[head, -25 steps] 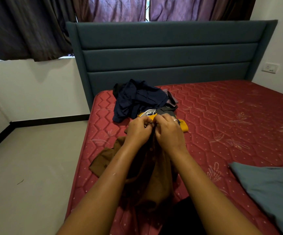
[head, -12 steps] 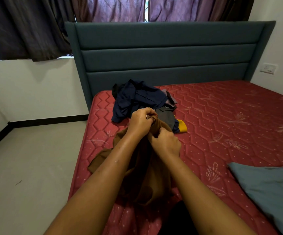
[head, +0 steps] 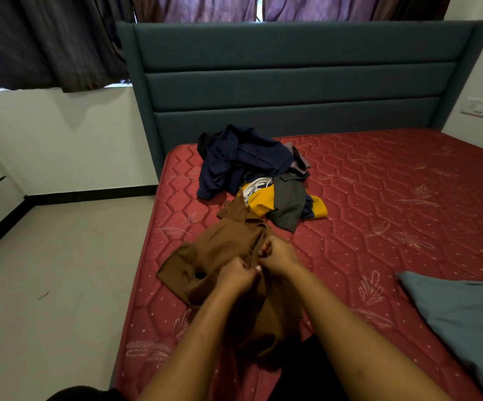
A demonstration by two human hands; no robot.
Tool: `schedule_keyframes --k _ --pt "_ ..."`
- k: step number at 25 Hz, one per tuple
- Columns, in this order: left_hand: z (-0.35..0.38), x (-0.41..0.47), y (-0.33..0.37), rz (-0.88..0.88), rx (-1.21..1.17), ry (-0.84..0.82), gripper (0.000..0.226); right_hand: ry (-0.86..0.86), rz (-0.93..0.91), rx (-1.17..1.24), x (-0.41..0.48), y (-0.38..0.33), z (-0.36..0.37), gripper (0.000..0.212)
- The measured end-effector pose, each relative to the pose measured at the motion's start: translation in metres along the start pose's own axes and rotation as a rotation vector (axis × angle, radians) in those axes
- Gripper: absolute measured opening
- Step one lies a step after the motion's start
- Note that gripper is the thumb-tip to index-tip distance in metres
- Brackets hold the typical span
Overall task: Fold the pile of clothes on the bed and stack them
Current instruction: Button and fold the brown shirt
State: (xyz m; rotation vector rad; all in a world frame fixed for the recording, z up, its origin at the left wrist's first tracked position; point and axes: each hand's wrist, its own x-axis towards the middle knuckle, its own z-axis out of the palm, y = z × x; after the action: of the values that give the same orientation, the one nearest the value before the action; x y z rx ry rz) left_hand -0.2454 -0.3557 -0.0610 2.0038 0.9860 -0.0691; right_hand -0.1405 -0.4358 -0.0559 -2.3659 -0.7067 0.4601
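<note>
The left hand (head: pixel 236 274) and right hand (head: pixel 279 253), fingers pinching the brown shirt (head: pixel 220 250), have lowered it onto the bed (head: pixel 379 198); I think folding starts now.

Mattress (head: pixel 379 198): red, quilted hexagon pattern with pale leaf motifs. Headboard (head: pixel 292 82) teal. On mattress: brown shirt (head: pixel 222 256), navy garment (head: pixel 240 160), yellow-white-grey piece (head: pixel 266 198), grey-blue cloth (head: pixel 465 314). Curtains (head: pixel 205 8) purple.

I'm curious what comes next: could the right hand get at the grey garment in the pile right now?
Probably, once freed: the right hand pinches the brown shirt; only bare mattress lies between it and the grey garment.
</note>
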Motion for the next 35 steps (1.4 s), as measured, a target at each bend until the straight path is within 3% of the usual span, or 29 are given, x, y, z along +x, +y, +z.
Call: schedule_keyframes --k 4,7,10,12,14,17,19,22,25,28,31,33,35 --pt "0.013 -0.006 -0.017 0.015 -0.043 0.042 0.045 -0.014 0.023 -0.006 0.001 0.017 0.014 0.031" --pt "0.011 0.005 -0.002 0.061 -0.127 0.05 0.045 -0.023 0.049 0.017 0.0 0.025 0.012 0.022" --pt "0.019 0.017 0.004 0.024 -0.228 -0.007 0.046 -0.086 0.033 0.23 -0.008 0.03 0.015 0.057" --pt "0.023 0.024 0.003 -0.075 -0.443 -0.011 0.037 -0.083 0.017 0.317 -0.012 0.032 0.017 0.067" --pt "0.022 0.024 0.001 -0.14 -0.642 -0.026 0.027 -0.01 0.038 0.328 -0.013 0.032 0.019 0.057" --pt "0.019 0.021 -0.002 -0.141 -0.79 -0.105 0.028 0.103 0.104 0.301 -0.012 0.032 0.02 0.045" --pt "0.018 0.021 -0.001 -0.145 -0.823 -0.098 0.028 0.074 0.153 0.219 -0.01 0.033 0.021 0.041" --pt "0.016 0.018 0.002 -0.161 -0.848 -0.064 0.025 -0.02 0.193 0.074 -0.012 0.03 0.026 0.053" --pt "0.015 0.018 0.002 -0.161 -0.884 -0.077 0.02 0.009 0.211 -0.096 -0.015 0.02 0.029 0.062" --pt "0.014 0.021 -0.001 -0.147 -0.895 -0.084 0.013 0.042 0.245 -0.162 -0.015 0.014 0.03 0.037" --pt "0.014 0.027 -0.001 -0.123 -0.877 -0.078 0.005 0.138 0.226 0.052 -0.008 0.018 0.028 0.02" --pt "0.015 0.028 0.004 -0.085 -0.832 -0.073 0.013 0.257 0.227 0.3 -0.007 0.021 0.019 0.01" --pt "0.016 0.028 0.011 -0.027 -0.815 -0.074 0.021 0.32 0.231 0.575 -0.007 0.024 0.012 0.012"
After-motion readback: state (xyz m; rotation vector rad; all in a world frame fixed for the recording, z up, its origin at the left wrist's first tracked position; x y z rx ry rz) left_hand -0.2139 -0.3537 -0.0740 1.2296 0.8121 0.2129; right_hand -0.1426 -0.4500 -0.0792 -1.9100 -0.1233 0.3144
